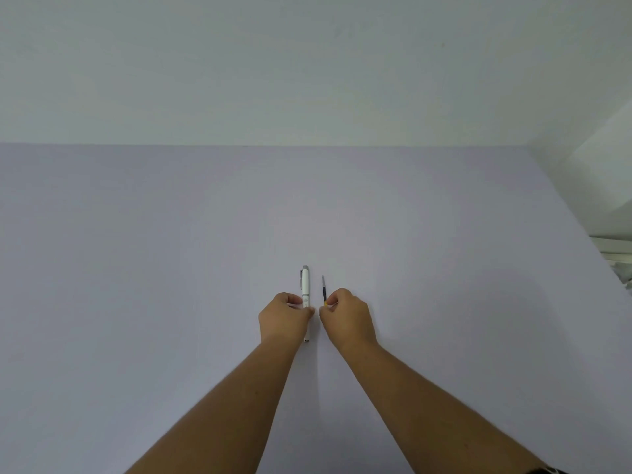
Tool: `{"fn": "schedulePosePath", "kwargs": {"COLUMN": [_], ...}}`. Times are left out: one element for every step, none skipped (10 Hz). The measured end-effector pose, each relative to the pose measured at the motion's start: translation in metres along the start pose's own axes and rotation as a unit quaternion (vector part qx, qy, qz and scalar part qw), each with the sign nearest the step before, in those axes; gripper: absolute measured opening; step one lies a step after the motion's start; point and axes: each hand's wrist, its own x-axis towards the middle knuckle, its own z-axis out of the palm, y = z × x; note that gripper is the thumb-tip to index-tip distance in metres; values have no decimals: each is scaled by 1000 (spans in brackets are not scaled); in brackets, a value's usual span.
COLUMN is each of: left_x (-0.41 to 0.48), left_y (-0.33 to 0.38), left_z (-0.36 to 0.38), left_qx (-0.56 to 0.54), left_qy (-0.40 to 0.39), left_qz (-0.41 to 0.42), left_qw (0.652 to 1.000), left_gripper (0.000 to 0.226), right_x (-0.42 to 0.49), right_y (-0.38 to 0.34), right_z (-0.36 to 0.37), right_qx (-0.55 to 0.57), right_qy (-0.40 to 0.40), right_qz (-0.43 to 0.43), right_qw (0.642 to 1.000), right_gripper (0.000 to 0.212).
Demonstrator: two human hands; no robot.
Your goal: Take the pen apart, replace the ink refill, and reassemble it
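Now left fingers (301, 304) clamp the pen (305, 285); right fingers (329, 302) pinch the refill (323, 289).

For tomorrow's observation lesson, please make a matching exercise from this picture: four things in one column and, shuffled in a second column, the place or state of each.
Column 1
1. white pen
2. ink refill
3. left hand
4. table

Column 2
A. pale lilac, bearing everything
B. thin and dark, pinched by the right hand
C. closed around the pen's lower half
D. clip end pointing away from the person

Pairs: 1-D, 2-B, 3-C, 4-A
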Motion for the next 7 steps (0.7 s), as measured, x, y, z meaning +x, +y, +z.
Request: {"fn": "schedulePosePath", "kwargs": {"left_x": [-1,-1,-1,0,-2,-3,-10], "left_y": [0,0,1,-2,-1,1,8], "left_z": [0,0,-1,-1,-2,-5,-14], "left_qx": [1,-6,-7,-8,-7,14,46], "left_qy": [-1,-1,-6,-5,-11,-15,-4], "left_qz": [-1,-5,-8,-8,-9,-3,-8], "left_qw": [1000,1000,1000,1000,1000,1000,999], "left_gripper": [26,27,30,34,37,39,43], "right_x": [0,1,1,1,-1,-2,-3], "right_y": [0,2,2,2,1,0,-6], "right_z": [0,1,1,1,-1,-6,-15], "right_qx": [5,10,13,21,24,17,32], "right_qy": [2,6,6,14,13,25,46], "right_qz": [-2,0,5,4,14,15,30], "right_qw": [1000,1000,1000,1000,1000,999,998], "right_gripper": [15,16,19,22,23,25,32]}}
